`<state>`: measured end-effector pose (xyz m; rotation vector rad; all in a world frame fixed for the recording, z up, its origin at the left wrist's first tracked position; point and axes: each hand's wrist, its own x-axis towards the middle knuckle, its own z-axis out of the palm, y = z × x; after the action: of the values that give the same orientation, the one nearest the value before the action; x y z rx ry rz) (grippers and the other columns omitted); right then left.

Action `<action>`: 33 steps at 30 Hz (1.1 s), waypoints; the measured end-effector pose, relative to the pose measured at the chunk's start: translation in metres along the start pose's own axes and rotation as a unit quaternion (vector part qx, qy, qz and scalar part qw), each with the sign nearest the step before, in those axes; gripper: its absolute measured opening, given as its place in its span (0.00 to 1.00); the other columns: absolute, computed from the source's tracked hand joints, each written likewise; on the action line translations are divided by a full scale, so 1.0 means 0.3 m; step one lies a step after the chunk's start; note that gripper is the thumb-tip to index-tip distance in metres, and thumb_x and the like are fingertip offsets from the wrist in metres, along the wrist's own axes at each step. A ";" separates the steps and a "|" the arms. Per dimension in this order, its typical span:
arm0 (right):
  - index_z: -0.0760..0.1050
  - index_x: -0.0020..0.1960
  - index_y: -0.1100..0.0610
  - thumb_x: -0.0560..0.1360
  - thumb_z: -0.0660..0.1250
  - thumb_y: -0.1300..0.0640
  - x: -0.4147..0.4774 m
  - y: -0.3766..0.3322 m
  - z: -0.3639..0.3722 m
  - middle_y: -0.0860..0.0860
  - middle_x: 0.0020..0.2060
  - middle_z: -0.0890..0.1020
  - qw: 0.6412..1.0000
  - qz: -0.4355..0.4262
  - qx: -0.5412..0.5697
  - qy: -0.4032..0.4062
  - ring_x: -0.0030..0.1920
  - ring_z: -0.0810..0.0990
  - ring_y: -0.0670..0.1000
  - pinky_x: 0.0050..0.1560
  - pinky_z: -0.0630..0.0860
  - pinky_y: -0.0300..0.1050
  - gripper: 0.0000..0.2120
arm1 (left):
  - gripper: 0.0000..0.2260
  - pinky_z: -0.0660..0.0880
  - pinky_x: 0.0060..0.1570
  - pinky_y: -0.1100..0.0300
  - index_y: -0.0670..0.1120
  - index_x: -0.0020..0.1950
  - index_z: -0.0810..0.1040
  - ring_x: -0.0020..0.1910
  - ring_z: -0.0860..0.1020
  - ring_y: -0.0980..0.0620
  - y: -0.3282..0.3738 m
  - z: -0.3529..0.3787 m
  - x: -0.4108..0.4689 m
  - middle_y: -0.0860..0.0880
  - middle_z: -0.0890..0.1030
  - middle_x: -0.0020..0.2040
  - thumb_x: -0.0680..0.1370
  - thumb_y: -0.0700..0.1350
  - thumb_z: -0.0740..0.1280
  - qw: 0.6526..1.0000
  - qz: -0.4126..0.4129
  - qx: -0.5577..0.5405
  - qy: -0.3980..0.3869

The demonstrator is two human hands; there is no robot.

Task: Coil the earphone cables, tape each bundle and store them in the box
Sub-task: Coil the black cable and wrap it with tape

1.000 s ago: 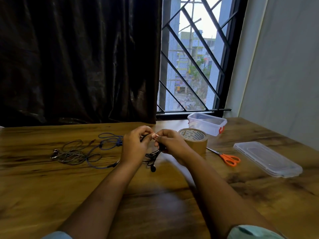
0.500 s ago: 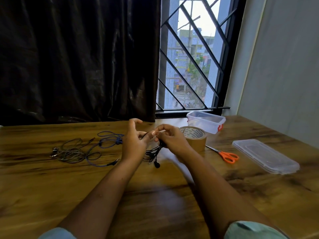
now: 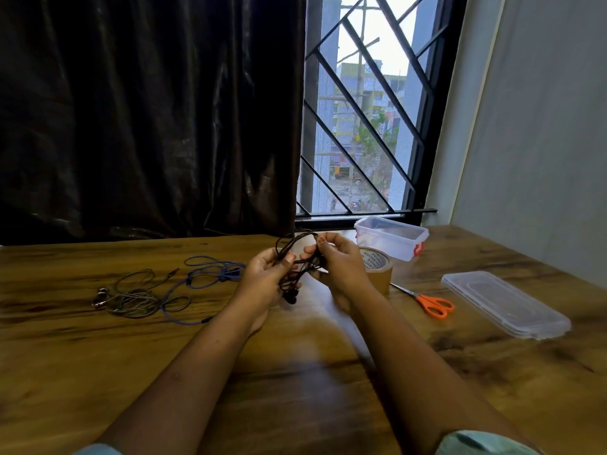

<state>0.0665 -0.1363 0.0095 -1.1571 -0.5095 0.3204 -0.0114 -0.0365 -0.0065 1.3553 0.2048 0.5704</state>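
Left hand (image 3: 262, 280) grips the thin black earphone cable (image 3: 290, 292), right hand (image 3: 341, 267) pinches its loop. Blue cable (image 3: 210, 278) and grey cable (image 3: 138, 298) lie uncoiled, brown tape roll (image 3: 381, 279) untouched, clear plastic box (image 3: 389, 247) waiting.

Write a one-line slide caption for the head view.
Left hand and right hand coil a black cable above the table, beside a grey cable, a blue cable, tape, scissors and open box.

The right hand (image 3: 341, 267) hides the left part of the tape roll (image 3: 381, 274).
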 end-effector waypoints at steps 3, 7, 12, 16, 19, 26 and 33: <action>0.72 0.49 0.56 0.81 0.57 0.62 -0.003 -0.003 0.000 0.52 0.36 0.80 1.000 0.013 0.003 0.003 0.36 0.80 0.46 0.29 0.76 0.37 0.06 | 0.03 0.74 0.38 0.55 0.45 0.49 0.76 0.35 0.79 0.49 0.000 0.001 0.004 0.45 0.82 0.44 0.80 0.41 0.62 0.999 -0.008 -0.023 0.020; 0.72 0.54 0.58 0.81 0.57 0.62 -0.007 -0.001 0.003 0.53 0.37 0.80 1.000 0.024 0.000 -0.004 0.37 0.81 0.49 0.29 0.76 0.38 0.06 | 0.04 0.78 0.37 0.57 0.43 0.47 0.75 0.38 0.80 0.50 -0.001 -0.007 0.018 0.45 0.81 0.41 0.80 0.40 0.61 0.997 -0.014 -0.051 0.056; 0.73 0.50 0.60 0.81 0.58 0.63 -0.015 -0.003 0.002 0.54 0.37 0.80 0.999 0.043 -0.016 -0.010 0.37 0.80 0.49 0.29 0.76 0.38 0.06 | 0.04 0.77 0.42 0.53 0.43 0.50 0.75 0.41 0.80 0.49 0.003 -0.023 0.029 0.46 0.80 0.43 0.80 0.39 0.61 0.994 -0.017 -0.045 0.101; 0.72 0.51 0.60 0.81 0.60 0.61 -0.027 -0.012 -0.012 0.54 0.38 0.80 0.997 0.061 -0.046 -0.014 0.36 0.80 0.48 0.30 0.76 0.38 0.04 | 0.08 0.78 0.44 0.51 0.42 0.56 0.75 0.43 0.80 0.48 0.007 -0.020 0.021 0.45 0.81 0.46 0.78 0.37 0.63 0.994 -0.038 -0.041 0.093; 0.73 0.47 0.58 0.80 0.61 0.59 -0.045 -0.026 -0.034 0.54 0.38 0.79 0.991 0.062 -0.119 -0.015 0.33 0.78 0.46 0.32 0.77 0.40 0.05 | 0.14 0.78 0.43 0.52 0.45 0.60 0.72 0.42 0.80 0.48 0.017 -0.006 -0.001 0.43 0.80 0.48 0.76 0.33 0.64 0.996 -0.060 -0.044 0.049; 0.77 0.47 0.65 0.79 0.62 0.60 -0.151 -0.111 -0.214 0.55 0.32 0.77 0.969 0.044 -0.244 0.007 0.32 0.75 0.50 0.27 0.71 0.38 0.09 | 0.10 0.80 0.36 0.62 0.42 0.54 0.73 0.38 0.82 0.53 -0.010 0.142 -0.112 0.45 0.81 0.46 0.75 0.33 0.67 0.984 -0.125 -0.023 -0.125; 0.79 0.45 0.63 0.79 0.62 0.61 -0.283 -0.161 -0.449 0.53 0.32 0.79 0.951 0.123 -0.282 0.033 0.31 0.74 0.49 0.35 0.70 0.43 0.09 | 0.03 0.71 0.31 0.71 0.47 0.46 0.79 0.30 0.75 0.61 -0.069 0.224 -0.199 0.51 0.78 0.36 0.73 0.43 0.72 0.933 0.082 0.311 -0.162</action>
<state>0.0663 -0.3019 -0.0055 -1.7909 -0.4077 0.3594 -0.0257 -0.1263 -0.0225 2.0765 -0.0061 0.4228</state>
